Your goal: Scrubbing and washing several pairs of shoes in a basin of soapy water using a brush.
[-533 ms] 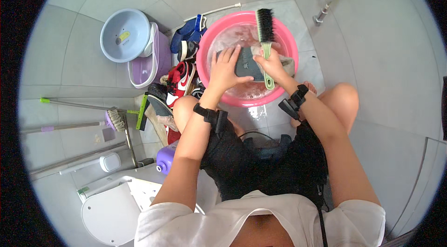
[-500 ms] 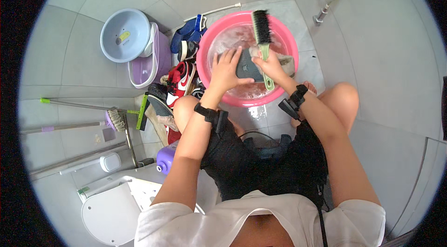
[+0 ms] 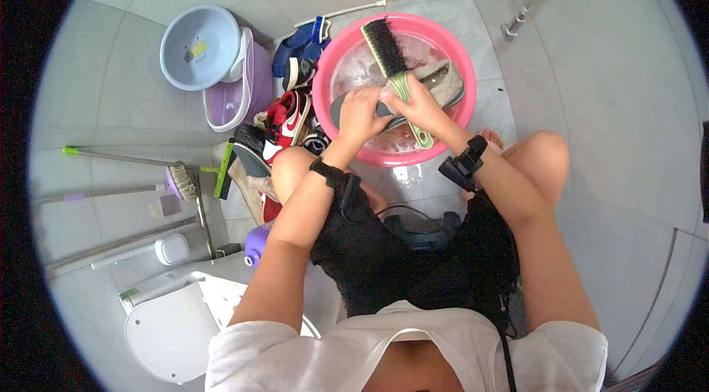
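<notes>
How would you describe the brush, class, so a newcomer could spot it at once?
Find the big pink basin on the floor. Above it, the person's right hand grips the brush, which slants up and left. Its pale green handle and dense black bristles set it apart from the grey shoe beside it.

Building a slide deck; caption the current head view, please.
Over a pink basin, the right hand grips a green-handled brush while the left hand holds a shoe.

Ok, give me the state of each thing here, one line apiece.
Green brush: held in the right grip
Grey-and-beige shoe: held by the left grip
Pink basin: upright, holding sudsy water
Blue basin: resting on the purple bucket
Red-and-white sneaker: lying among other shoes
</notes>
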A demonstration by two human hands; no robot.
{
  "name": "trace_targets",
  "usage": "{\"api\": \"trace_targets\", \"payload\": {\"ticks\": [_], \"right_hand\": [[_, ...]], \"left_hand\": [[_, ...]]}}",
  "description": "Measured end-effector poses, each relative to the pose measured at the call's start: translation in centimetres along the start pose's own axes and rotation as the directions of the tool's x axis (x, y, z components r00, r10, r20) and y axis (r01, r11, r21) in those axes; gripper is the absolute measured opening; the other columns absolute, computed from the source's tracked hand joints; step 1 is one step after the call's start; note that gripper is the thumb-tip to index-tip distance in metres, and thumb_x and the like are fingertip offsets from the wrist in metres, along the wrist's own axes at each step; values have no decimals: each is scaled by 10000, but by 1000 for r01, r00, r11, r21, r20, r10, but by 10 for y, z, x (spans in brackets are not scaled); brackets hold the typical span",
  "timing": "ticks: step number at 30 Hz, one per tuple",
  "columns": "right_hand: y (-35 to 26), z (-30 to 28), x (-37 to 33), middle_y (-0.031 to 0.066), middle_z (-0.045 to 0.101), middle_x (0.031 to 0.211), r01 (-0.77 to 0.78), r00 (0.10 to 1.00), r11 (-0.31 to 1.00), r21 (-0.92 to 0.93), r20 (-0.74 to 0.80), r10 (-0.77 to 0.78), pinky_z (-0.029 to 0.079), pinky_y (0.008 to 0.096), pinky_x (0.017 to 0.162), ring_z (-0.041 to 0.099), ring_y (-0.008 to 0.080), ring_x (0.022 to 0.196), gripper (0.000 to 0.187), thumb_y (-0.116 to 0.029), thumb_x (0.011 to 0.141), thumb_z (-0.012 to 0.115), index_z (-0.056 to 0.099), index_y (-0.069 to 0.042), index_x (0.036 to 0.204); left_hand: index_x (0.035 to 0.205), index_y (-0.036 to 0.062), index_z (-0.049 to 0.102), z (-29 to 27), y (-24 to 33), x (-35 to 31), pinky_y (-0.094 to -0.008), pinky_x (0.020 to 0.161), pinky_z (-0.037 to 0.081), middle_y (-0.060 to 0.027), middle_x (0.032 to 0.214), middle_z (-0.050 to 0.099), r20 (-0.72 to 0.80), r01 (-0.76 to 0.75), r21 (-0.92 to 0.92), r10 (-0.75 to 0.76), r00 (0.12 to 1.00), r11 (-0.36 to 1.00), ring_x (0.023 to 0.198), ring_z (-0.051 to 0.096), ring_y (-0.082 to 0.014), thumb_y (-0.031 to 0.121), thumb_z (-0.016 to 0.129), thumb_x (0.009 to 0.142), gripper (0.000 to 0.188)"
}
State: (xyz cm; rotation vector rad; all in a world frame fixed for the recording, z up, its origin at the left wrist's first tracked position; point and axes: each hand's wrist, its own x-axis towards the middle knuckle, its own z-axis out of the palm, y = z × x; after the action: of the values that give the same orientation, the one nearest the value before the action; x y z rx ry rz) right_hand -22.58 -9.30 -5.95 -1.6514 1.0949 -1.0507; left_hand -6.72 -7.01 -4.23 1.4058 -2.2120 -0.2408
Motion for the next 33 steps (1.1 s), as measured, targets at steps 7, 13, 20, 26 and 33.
{"api": "trace_targets", "payload": {"ticks": [7,13,20,26,33], "right_hand": [[-10,8,2,205,593,735,-102,984,987,-124,-158,82,451,445,621,579,399,725,309,-329,816,575,582,-21,838],[-11,9,-6,208,582,636,-133,974,976,-172,-207,96,447,456,560,585,399,643,329,-337,805,591,595,-21,716],[-11,-1,1,197,566,696,227,960,927,-299,-93,-265,421,451,652,547,380,720,330,-330,797,592,589,-8,721],[-9,4,-4,204,562,714,126,977,947,-294,-128,-169,417,456,630,547,385,708,295,-281,797,582,564,14,790],[4,0,5,232,573,656,-106,970,979,-175,-234,63,432,457,584,574,407,665,348,-321,837,562,588,20,769]], "left_hand": [[827,66,581,1,0,1,-386,736,432,-98,791,595,35,-148,55,147,989,987,789,571,-297,176,710,564,312],[827,66,568,-2,4,1,-378,727,433,-84,797,582,65,-229,86,224,972,970,802,557,-276,132,699,559,305],[768,55,571,-8,0,4,-382,683,454,-101,754,579,-86,-101,10,101,991,995,768,560,-284,184,744,541,314],[759,27,584,-5,6,7,-402,647,462,-140,729,580,-83,17,-113,-26,996,993,723,568,-326,256,776,543,368],[922,17,619,-19,-7,6,-405,762,457,-188,856,619,61,109,-77,-104,993,991,839,591,-333,451,762,561,582]]}}
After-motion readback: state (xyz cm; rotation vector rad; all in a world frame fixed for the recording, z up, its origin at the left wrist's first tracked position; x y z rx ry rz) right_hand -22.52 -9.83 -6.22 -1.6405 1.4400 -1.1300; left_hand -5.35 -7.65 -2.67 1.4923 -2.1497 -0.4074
